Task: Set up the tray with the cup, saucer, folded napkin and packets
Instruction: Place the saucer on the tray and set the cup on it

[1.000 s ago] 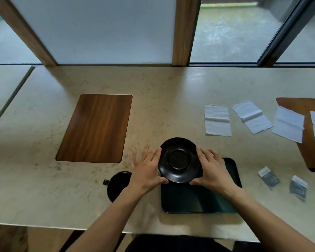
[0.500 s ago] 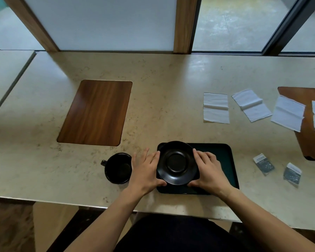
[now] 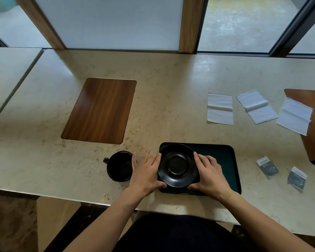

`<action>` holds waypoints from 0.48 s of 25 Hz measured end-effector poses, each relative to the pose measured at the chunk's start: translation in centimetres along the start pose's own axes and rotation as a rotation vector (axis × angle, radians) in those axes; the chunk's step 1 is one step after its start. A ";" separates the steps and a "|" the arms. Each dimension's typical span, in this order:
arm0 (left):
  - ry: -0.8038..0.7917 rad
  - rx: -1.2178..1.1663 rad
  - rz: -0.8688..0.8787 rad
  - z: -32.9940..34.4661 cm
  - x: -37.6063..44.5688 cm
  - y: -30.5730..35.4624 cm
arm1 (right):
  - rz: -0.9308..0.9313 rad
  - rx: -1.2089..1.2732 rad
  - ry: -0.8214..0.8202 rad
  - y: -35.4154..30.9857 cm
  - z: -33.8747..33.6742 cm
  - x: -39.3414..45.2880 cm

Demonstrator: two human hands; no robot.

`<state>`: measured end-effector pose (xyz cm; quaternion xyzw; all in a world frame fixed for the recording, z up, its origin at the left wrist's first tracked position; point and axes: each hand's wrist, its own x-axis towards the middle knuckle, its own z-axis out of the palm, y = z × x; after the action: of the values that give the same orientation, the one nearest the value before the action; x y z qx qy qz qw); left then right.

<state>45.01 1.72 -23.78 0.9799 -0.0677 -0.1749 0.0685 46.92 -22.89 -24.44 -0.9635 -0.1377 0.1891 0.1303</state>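
The fingers of the left hand (image 3: 146, 174) curl against the saucer's left rim, thumb tucked under its near edge; the right hand (image 3: 208, 174) mirrors this on the right rim, so both hands grip the black saucer (image 3: 177, 165) between them, fingers only partly closed round its edge. A second ago the saucer was carried higher, tilted over the tray's far edge; it has since come down and now sits over the left end of the dark tray (image 3: 224, 160). Whether it already rests flat or hangs just above is hard to tell from this angle. Either way the first item is nearly placed, and the hands can likely let go.

The black cup (image 3: 119, 168) stands on the counter (image 3: 171, 79) just left of the tray, touching nothing but close beside the left hand. Napkins (image 3: 220, 109) lie unfolded toward the counter's right side, and two packets (image 3: 267, 167) lie near its front edge, right of the tray.
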 end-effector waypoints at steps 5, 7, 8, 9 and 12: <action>-0.011 0.016 0.001 -0.3 0.0 0.1 | 0.003 0.006 -0.023 0.0 -0.1 -0.1; -0.003 0.013 0.004 -0.5 -0.1 -0.2 | 0.018 0.018 -0.038 0.0 -0.3 -0.1; 0.005 0.010 0.014 -0.8 -0.1 -0.6 | 0.018 0.017 -0.035 -0.2 -0.4 -0.1; 0.016 0.005 0.031 -1.1 -0.1 -1.3 | 0.007 0.008 -0.024 -0.5 -0.6 -0.1; 0.047 -0.006 0.075 -2.7 -0.4 -4.4 | -0.072 -0.021 0.026 -2.5 -1.1 0.4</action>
<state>46.08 6.37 -21.80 0.9803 -0.1023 -0.1492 0.0795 47.18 -20.70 -22.83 -0.9616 -0.1727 0.1704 0.1286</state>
